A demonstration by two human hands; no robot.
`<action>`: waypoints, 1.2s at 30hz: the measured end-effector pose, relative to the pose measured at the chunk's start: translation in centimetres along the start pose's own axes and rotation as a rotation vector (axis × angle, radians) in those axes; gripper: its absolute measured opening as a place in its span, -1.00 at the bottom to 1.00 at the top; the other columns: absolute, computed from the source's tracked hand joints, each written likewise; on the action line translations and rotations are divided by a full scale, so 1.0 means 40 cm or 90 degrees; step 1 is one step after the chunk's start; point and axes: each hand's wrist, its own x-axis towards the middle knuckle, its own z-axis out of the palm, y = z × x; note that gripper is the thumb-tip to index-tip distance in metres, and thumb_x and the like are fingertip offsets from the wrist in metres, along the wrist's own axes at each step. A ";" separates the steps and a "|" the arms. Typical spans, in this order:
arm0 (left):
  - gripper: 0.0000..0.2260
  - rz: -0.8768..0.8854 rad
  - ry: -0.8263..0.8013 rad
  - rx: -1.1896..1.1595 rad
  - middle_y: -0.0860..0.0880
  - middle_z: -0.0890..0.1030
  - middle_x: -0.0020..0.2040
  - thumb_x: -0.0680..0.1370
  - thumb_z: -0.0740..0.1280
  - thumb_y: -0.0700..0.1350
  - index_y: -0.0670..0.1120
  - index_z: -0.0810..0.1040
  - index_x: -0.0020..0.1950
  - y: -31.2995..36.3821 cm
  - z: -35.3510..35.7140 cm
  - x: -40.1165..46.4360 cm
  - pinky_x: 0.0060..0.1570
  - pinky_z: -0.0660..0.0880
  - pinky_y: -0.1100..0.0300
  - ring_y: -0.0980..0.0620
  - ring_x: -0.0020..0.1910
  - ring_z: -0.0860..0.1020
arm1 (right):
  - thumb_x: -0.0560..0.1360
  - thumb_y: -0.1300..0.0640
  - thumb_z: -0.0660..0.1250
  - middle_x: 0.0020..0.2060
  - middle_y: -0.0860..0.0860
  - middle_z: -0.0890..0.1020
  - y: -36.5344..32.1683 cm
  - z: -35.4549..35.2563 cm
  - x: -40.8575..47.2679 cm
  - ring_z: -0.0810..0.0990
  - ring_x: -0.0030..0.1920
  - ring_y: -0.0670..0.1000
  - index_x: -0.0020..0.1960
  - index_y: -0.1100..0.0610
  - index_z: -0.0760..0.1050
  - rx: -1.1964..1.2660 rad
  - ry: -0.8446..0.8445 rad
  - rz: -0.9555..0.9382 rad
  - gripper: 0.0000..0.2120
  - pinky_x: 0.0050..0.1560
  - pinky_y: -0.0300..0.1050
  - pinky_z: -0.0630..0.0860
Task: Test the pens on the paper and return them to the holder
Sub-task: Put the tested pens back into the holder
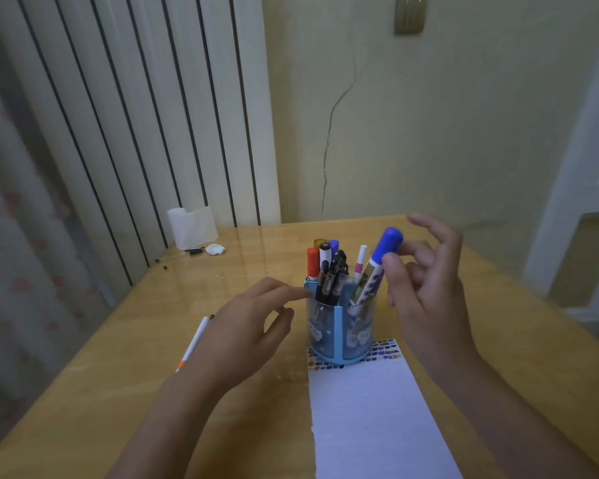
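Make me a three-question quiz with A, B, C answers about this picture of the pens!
1. Where does the white pen with the orange band lie?
A. on the paper
B. on the table left of the holder
C. inside the holder

2. What colour is the cap of the marker at the right hand?
A. blue
B. green
C. yellow

3. How does the paper look?
A. crumpled into a ball
B. covered in scribbles
C. flat, with no pen marks on its plain part

Answers: 1 B, it rests on the table beside the left hand. 2 A, its cap is bright blue. 3 C, it lies flat in front of the holder, unmarked below its patterned top edge.
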 end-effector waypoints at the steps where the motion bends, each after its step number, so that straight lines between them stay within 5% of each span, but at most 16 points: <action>1: -0.65 -0.001 -0.001 0.002 0.30 0.48 0.13 0.63 0.24 -0.10 0.25 0.47 0.36 -0.003 0.000 0.000 -0.01 0.50 0.31 0.29 0.07 0.50 | 0.63 0.15 0.27 -0.04 -0.14 0.63 0.002 0.002 -0.002 0.54 -0.39 0.07 0.31 -0.20 0.28 -0.019 -0.014 -0.003 -0.63 -0.34 0.16 0.53; 9: -0.58 -0.036 -0.019 0.005 0.29 0.46 0.16 0.65 0.21 -0.11 0.30 0.38 0.44 -0.028 0.004 0.003 0.02 0.51 0.29 0.31 0.09 0.46 | 0.59 0.14 0.32 0.01 -0.22 0.59 0.012 0.012 -0.009 0.58 -0.24 -0.07 0.21 -0.13 0.44 -0.150 -0.088 -0.015 -0.75 -0.30 -0.35 0.41; 19: -0.62 -0.124 -0.073 -0.001 0.28 0.53 0.14 0.65 0.22 -0.17 0.29 0.50 0.30 -0.099 -0.046 -0.010 0.03 0.45 0.35 0.30 0.08 0.49 | 0.57 0.25 0.31 0.08 -0.19 0.52 0.006 0.017 -0.014 0.58 -0.17 -0.22 0.15 -0.02 0.55 -0.157 -0.106 -0.054 -0.77 -0.29 -0.41 0.39; 27: -0.48 -0.254 -0.161 0.079 0.11 0.50 0.21 0.49 0.20 -0.40 0.19 0.62 0.14 -0.203 -0.074 -0.041 0.17 0.44 0.17 0.07 0.25 0.43 | 0.54 0.35 0.32 0.07 -0.19 0.52 -0.013 0.034 -0.039 0.54 -0.25 -0.03 0.12 0.02 0.57 -0.123 -0.121 -0.134 -0.72 -0.29 -0.22 0.45; 36: -0.59 -0.240 -0.241 0.106 0.13 0.44 0.25 0.52 0.23 -0.34 0.13 0.66 0.08 -0.190 -0.041 -0.037 0.15 0.33 0.29 0.09 0.29 0.35 | 0.54 0.40 0.31 0.05 -0.13 0.54 -0.012 0.040 -0.047 0.52 -0.13 -0.30 0.09 0.07 0.58 -0.127 -0.153 -0.129 -0.73 -0.19 -0.49 0.37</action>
